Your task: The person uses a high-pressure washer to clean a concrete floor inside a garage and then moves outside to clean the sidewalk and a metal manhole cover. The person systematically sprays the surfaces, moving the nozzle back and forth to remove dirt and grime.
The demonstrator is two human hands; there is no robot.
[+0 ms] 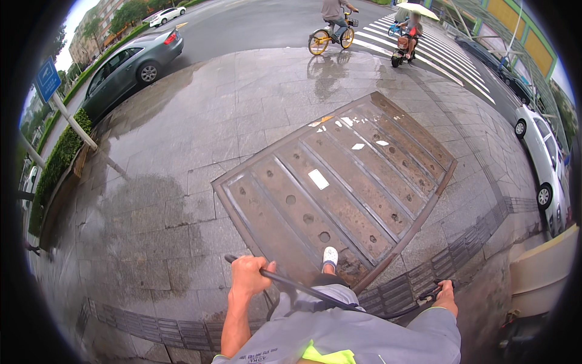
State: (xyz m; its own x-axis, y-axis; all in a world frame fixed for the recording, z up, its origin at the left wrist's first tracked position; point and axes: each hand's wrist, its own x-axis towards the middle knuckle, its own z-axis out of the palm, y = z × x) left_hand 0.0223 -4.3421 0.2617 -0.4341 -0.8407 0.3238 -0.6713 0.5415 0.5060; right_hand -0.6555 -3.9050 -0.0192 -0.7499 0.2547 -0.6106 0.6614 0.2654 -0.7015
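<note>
My left hand [248,274] is closed around the left grip of a thin black handlebar [315,294] that curves across the lower middle of the view. At the handlebar's right end, my right hand [447,296] grips the other handle beside a small brake lever. A grey sleeve with a yellow-green patch covers my chest below the bar. My foot in a white shoe [330,257] shows just above the bar, over wet stone paving.
A large brown metal cover plate [339,188] with ridges lies ahead in the wet pavement. A grey car [130,64] is parked at far left, white cars [545,158] at right. A cyclist [333,24] and a scooter rider under an umbrella [409,30] cross the zebra crossing.
</note>
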